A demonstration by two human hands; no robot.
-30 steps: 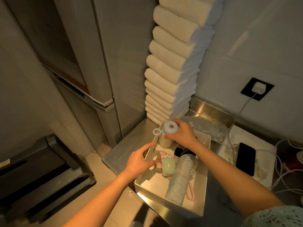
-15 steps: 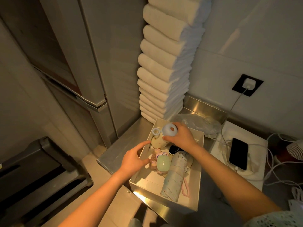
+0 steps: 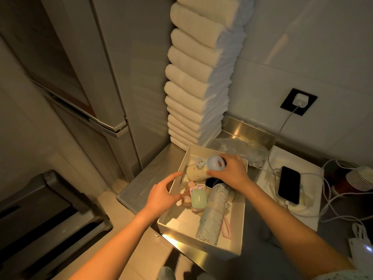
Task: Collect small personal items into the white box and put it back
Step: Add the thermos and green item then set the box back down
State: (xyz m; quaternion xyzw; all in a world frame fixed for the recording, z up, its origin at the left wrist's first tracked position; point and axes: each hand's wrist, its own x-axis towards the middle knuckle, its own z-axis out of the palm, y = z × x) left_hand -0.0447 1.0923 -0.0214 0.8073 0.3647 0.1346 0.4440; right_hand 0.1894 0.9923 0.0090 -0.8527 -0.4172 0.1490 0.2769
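Observation:
The white box point(image 3: 238, 235) sits on a steel counter. Inside it lie a folded pale umbrella point(image 3: 214, 213), a green case point(image 3: 198, 199), a small pink plush toy point(image 3: 186, 196), a dark round item point(image 3: 212, 181) and a cream bottle point(image 3: 196, 172) tipped on its side at the far end. My right hand point(image 3: 232, 170) grips the bottle's pale blue lid point(image 3: 215, 162). My left hand point(image 3: 163, 195) rests on the box's left wall, fingers apart, holding nothing.
A tall stack of folded white towels point(image 3: 199, 81) stands just behind the box. A clear plastic bag point(image 3: 238, 147) lies behind it. To the right a phone point(image 3: 289, 186) charges on a white tray with cables. A refrigerator point(image 3: 84, 77) stands left.
My right hand has lowered the bottle from upright and tipped it onto its side inside the box. My left hand stays at the box's left wall.

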